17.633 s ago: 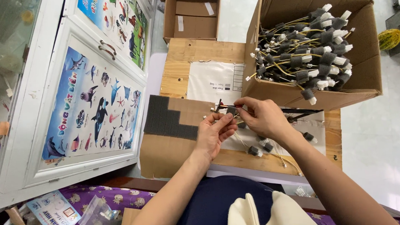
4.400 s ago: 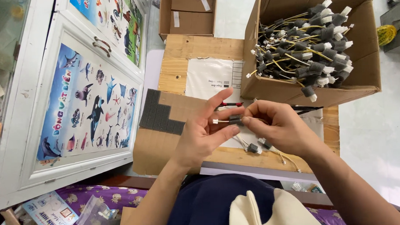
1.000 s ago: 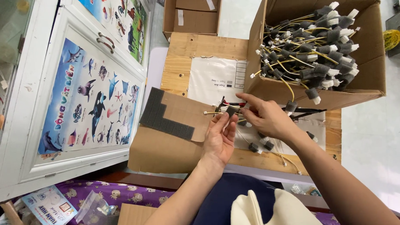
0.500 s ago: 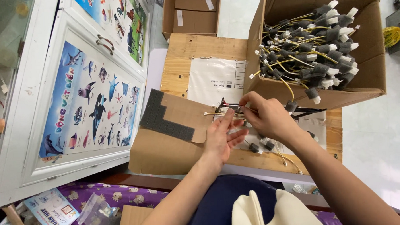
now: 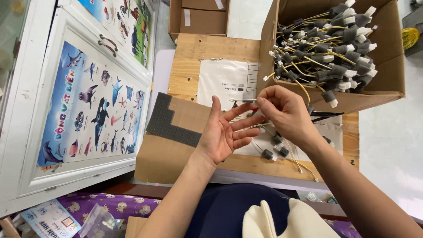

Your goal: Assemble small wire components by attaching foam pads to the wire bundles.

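Left hand: the left hand (image 5: 224,135) lies palm up with fingers spread wide, gripping nothing; its fingertips sit just under the thin wire.
Right hand: the right hand (image 5: 286,112) is pinched shut, thumb and forefinger closed on the thin wire (image 5: 242,100), which sticks out toward 9 o'clock with a small white tip.
Wire: held above the wooden board (image 5: 213,48), at 12 o'clock from the left palm; a yellowish lead trails from the pinch down toward the table.
Foam: a strip of dark foam (image 5: 170,124) lies on a brown cardboard sheet (image 5: 162,158) at 9 o'clock from the left hand.
Loose pieces: a few wrapped ends (image 5: 274,150) lie on the white paper at 6 o'clock from the right hand.
Box: an open cardboard box (image 5: 382,42) at 1 o'clock holds a heap of wires with foam-wrapped ends (image 5: 328,44).
Doing it well: in my judgement the pinch should stay close to the white tip so the wire does not flex; the open palm should support from below; the trailing lead wants keeping clear of the loose pieces.
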